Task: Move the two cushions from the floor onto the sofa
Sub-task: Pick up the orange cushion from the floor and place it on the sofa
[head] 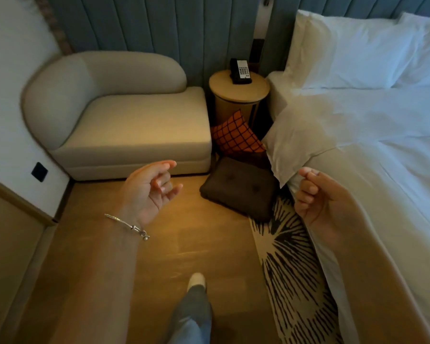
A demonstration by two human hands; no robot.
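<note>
My left hand [149, 192] hangs loosely curled, right hand [318, 197] fisted, both empty; brown cushion [238, 189] lies ahead between them, nearer the right, orange cushion [235, 135] just beyond.

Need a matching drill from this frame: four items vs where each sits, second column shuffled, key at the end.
Items
1. brown cushion
2. orange cushion
3. phone
4. sofa

Places
A. on top of the round side table
B. left of that table, in the corner
C. lying flat on the floor
D. propped on edge in front of the table's base

Pairs: 1-C, 2-D, 3-A, 4-B
</note>
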